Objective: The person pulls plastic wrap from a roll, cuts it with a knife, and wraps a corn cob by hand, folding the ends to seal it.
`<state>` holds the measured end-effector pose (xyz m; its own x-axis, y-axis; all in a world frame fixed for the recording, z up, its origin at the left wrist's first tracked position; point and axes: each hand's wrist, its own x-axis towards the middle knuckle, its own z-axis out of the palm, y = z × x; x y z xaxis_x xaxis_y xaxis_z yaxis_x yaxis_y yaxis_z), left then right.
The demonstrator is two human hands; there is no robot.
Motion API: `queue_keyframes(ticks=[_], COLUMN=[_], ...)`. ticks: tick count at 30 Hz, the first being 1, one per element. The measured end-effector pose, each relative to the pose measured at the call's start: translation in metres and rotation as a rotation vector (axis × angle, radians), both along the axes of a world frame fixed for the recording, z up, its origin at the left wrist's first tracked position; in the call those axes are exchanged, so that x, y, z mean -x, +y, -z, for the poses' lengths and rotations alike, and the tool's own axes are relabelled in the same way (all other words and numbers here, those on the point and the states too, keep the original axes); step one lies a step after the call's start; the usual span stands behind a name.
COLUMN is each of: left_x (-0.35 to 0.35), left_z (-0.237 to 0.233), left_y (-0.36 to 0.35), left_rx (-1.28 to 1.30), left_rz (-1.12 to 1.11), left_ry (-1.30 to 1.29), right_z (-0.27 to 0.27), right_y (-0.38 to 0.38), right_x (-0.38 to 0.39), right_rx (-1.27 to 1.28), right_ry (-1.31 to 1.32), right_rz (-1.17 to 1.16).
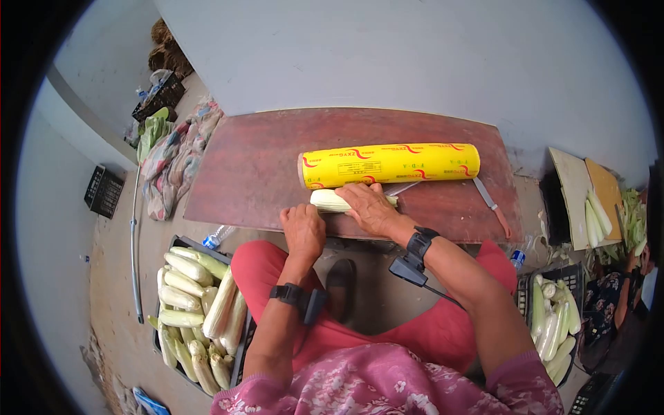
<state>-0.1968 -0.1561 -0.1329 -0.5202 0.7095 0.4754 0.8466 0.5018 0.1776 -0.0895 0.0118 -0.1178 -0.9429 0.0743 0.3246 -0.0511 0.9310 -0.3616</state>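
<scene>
A pale ear of corn (328,201) in its husk lies crosswise at the front of the dark red table, just before a yellow roll of cling film (404,163). My right hand (370,209) rests over the ear with its fingers closed on it. Beside the ear's left end, at the table's front edge, my left hand (303,230) is curled closed; what it holds, if anything, is hidden. Clear film shows between the roll and my right hand. To the right of the roll lies a knife (493,205) with a reddish handle.
The table (242,159) stands against a pale wall. Crates of corn flank my legs, a left one (181,242) and a right one (579,273). A water bottle (218,236) lies by the left crate. A person's arm (624,280) shows at far right.
</scene>
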Motion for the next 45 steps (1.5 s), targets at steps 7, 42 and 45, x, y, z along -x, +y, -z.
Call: queue_keyframes(ticks=[7,42,45], left_x=[0.007,0.04,0.04], left_z=[-0.021,-0.042,-0.043], left_y=[0.006,0.02,0.023], left_rx=[0.157,0.073,0.043], left_rz=[0.033,0.33,0.31], left_ry=[0.019,-0.203,-0.244], right_z=[0.0,-0.003,0.0], right_y=[-0.002,-0.006,-0.006], right_x=[-0.002,0.009,0.009], right_rx=[-0.059,-0.203,-0.288], right_ry=[0.036,0.059,0.089], right_rz=[0.008,0.094,0.106])
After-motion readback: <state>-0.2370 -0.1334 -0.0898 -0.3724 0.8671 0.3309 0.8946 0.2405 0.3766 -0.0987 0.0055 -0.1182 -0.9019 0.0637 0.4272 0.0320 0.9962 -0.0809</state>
